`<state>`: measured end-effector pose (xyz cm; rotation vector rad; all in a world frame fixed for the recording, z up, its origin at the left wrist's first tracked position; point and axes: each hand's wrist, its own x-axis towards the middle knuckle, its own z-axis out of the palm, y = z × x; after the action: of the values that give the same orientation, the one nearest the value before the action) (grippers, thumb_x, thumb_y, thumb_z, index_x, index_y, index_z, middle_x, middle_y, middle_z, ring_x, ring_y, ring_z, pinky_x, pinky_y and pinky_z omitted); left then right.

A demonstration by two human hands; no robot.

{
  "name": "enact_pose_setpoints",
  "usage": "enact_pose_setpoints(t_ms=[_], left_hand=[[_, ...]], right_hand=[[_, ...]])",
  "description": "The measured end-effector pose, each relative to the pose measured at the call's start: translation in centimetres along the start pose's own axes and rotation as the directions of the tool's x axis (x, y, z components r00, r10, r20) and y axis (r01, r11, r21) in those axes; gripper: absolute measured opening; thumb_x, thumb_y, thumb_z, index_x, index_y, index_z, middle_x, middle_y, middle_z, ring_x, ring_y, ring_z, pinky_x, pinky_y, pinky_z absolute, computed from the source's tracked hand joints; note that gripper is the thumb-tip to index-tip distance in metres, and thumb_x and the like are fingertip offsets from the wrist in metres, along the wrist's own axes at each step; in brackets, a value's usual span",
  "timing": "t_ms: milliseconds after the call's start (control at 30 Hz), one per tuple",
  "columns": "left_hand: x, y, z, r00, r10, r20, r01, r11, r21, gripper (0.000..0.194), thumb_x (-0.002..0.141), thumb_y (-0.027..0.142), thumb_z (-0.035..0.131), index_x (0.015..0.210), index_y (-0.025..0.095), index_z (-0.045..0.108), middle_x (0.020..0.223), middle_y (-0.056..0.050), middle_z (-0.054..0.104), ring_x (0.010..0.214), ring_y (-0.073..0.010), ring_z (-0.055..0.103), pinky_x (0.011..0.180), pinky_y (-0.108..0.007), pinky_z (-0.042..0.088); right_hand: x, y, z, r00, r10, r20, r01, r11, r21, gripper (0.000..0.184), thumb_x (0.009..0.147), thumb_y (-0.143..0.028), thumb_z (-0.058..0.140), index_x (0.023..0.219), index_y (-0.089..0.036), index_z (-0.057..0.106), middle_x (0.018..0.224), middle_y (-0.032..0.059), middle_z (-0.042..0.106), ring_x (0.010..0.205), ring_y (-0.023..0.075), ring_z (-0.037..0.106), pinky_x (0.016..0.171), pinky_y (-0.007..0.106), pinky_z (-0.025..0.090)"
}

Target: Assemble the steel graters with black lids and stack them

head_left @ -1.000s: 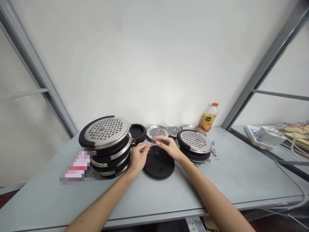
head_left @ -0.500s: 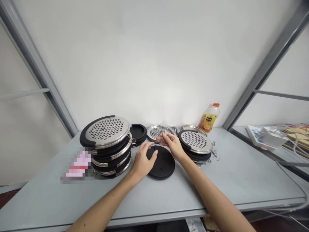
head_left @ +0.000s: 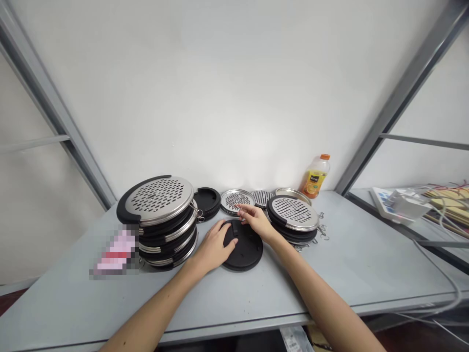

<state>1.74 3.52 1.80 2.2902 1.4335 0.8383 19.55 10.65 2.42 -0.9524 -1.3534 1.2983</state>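
Note:
A round black plastic base (head_left: 245, 252) lies flat on the grey table (head_left: 227, 303) in front of me. My left hand (head_left: 216, 244) rests on its left edge with the fingers laid flat. My right hand (head_left: 256, 220) hovers over the far edge of the base, thumb and fingers pinched on a small wire ring (head_left: 240, 209). To the left stands a tall stack of black-and-steel round graters (head_left: 161, 220). A lower stack of the same graters (head_left: 293, 217) sits to the right of my right hand.
Behind the base lie a loose perforated steel disc (head_left: 237, 199), a black base (head_left: 207, 199) and more steel parts. Several wire rings (head_left: 322, 230) lie beside the right stack. An orange juice bottle (head_left: 315, 177) stands at the wall. Grey frame struts flank the table; cables and papers (head_left: 421, 205) lie at right.
My left hand let go near the ring and dropped flat onto the black base. My right hand kept the ring and stayed over the base's far edge.

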Motion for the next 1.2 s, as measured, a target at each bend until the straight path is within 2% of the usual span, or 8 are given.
enact_pose_setpoints(t_ms=[167, 367, 433, 567, 633, 833, 1000, 1200], left_hand=[[0.1, -0.8, 0.1, 1.0, -0.012, 0.001, 0.012, 1.0, -0.015, 0.041, 0.089, 0.034, 0.05, 0.127, 0.019, 0.053, 0.14, -0.014, 0.045, 0.132, -0.031, 0.039, 0.107, -0.045, 0.034], [0.0, -1.0, -0.4, 0.999, -0.011, 0.032, 0.012, 0.999, -0.035, 0.041, 0.093, 0.039, 0.044, 0.129, 0.022, 0.051, 0.139, -0.013, 0.046, 0.13, -0.0302, 0.043, 0.106, -0.046, 0.036], [-0.3, -0.7, -0.8, 0.998, 0.009, 0.058, -0.009, 1.0, -0.003, 0.056, 0.086, 0.051, 0.053, 0.134, 0.023, 0.047, 0.145, -0.013, 0.038, 0.135, -0.0338, 0.035, 0.108, -0.049, 0.032], [-1.0, 0.0, -1.3, 0.974, 0.117, 0.192, -0.131, 0.989, 0.063, 0.108, 0.052, 0.068, 0.076, 0.143, 0.026, 0.035, 0.154, -0.013, 0.023, 0.141, -0.0412, 0.016, 0.111, -0.056, 0.021], [-1.2, 0.1, -1.3, 0.962, 0.131, 0.24, -0.153, 0.985, 0.078, 0.115, 0.047, 0.069, 0.077, 0.144, 0.027, 0.034, 0.155, -0.013, 0.021, 0.141, -0.0423, 0.011, 0.111, -0.058, 0.019], [-0.9, 0.2, -1.4, 0.975, 0.11, 0.192, -0.123, 0.991, 0.057, 0.099, 0.054, 0.06, 0.079, 0.14, 0.024, 0.043, 0.15, -0.014, 0.032, 0.139, -0.042, 0.02, 0.109, -0.058, 0.026], [-0.4, 0.8, -2.0, 0.992, 0.08, 0.093, -0.063, 0.983, -0.174, 0.074, 0.071, 0.048, 0.072, 0.136, 0.021, 0.048, 0.143, -0.012, 0.044, 0.134, -0.0339, 0.037, 0.109, -0.051, 0.031], [-0.1, 1.1, -2.4, 0.999, 0.046, 0.027, -0.03, 0.902, -0.43, 0.056, 0.081, 0.039, 0.065, 0.132, 0.021, 0.053, 0.132, -0.01, 0.057, 0.121, -0.0292, 0.054, 0.103, -0.044, 0.041]], right_hand=[[0.0, 0.4, 0.2, 0.999, -0.035, 0.03, 0.036, 0.998, -0.047, 0.047, 0.065, -0.039, 0.077, 0.102, -0.014, 0.065, 0.078, 0.0049, 0.07, 0.066, 0.0146, 0.064, 0.062, 0.028, 0.051], [-0.2, 0.8, 0.9, 0.995, -0.1, 0.029, 0.102, 0.992, -0.08, 0.033, 0.07, -0.044, 0.071, 0.088, -0.016, 0.065, 0.08, 0.0046, 0.07, 0.063, 0.0135, 0.063, 0.06, 0.028, 0.051], [-0.2, 1.0, 1.0, 0.992, -0.127, 0.008, 0.127, 0.987, -0.103, 0.033, 0.073, -0.045, 0.068, 0.092, -0.017, 0.066, 0.081, 0.0047, 0.07, 0.062, 0.0141, 0.063, 0.058, 0.028, 0.051], [0.0, 1.3, 0.8, 0.991, -0.124, -0.048, 0.118, 0.987, -0.108, 0.037, 0.073, -0.047, 0.067, 0.095, -0.017, 0.066, 0.077, 0.005, 0.069, 0.06, 0.0151, 0.062, 0.054, 0.028, 0.049], [0.1, 1.3, 0.8, 0.992, -0.107, -0.06, 0.101, 0.99, -0.097, 0.038, 0.072, -0.047, 0.068, 0.094, -0.017, 0.067, 0.076, 0.0049, 0.069, 0.06, 0.0149, 0.061, 0.053, 0.027, 0.047], [0.1, 0.3, 0.4, 0.987, -0.134, -0.088, 0.123, 0.986, -0.111, 0.037, 0.072, -0.046, 0.068, 0.093, -0.016, 0.067, 0.075, 0.0051, 0.068, 0.058, 0.0148, 0.06, 0.053, 0.027, 0.046], [-0.2, -1.4, -0.7, 0.953, -0.273, -0.133, 0.249, 0.954, -0.168, 0.033, 0.075, -0.045, 0.067, 0.094, -0.018, 0.068, 0.08, 0.0055, 0.069, 0.061, 0.0159, 0.061, 0.06, 0.031, 0.049], [-0.4, -2.2, -0.8, 0.937, -0.273, -0.219, 0.257, 0.961, -0.098, 0.036, 0.075, -0.048, 0.066, 0.095, -0.019, 0.066, 0.079, 0.0056, 0.069, 0.069, 0.0185, 0.062, 0.066, 0.032, 0.05]])
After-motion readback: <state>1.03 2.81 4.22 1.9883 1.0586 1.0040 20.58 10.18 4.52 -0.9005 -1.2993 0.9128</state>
